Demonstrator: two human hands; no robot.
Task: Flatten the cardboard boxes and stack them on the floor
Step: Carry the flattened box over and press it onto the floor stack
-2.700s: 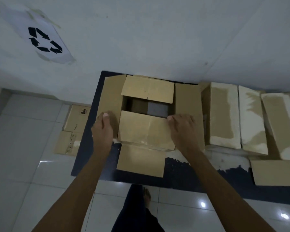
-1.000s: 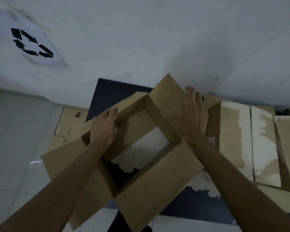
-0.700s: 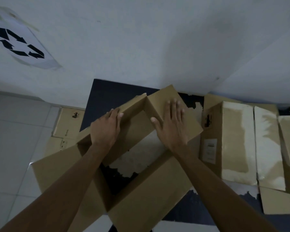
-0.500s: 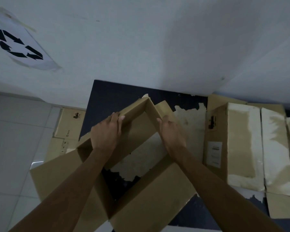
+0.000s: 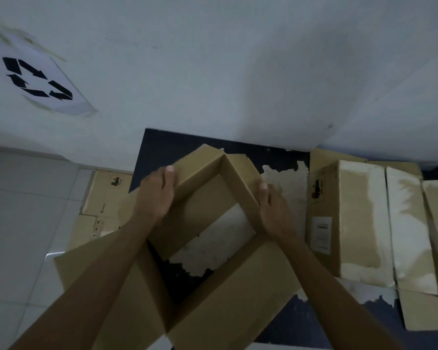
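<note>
- A person works over an opened box (image 5: 208,248), held as a hollow sleeve above a dark table (image 5: 167,150), with both ends open and the table's peeling surface visible straight through it.
- The left hand (image 5: 157,195) grips the top edge of the box's far-left wall, fingers curled over the rim.
- The right hand (image 5: 272,210) holds the right wall from outside, fingers hidden behind the cardboard and thumb lying along its edge.
- The box is skewed into a diamond, its far corner pointing at the wall (image 5: 238,72); it appears to be partway through being collapsed, not yet flat.
- On the tiled floor (image 5: 23,223) to the left lies a flat pile (image 5: 101,198) of cardboard against the wall, suggesting at least one box is already done; how many lie there cannot be told.
- To the right, still on the table, a row of boxes (image 5: 352,223) stands unflattened, several with torn, pale faces; at least three show, and the row runs out of frame.
- A recycling sign (image 5: 38,79) is taped to the wall above the pile.
- Judged from this, the job is in its early part: one box in hand, the row beyond it left to do.
</note>
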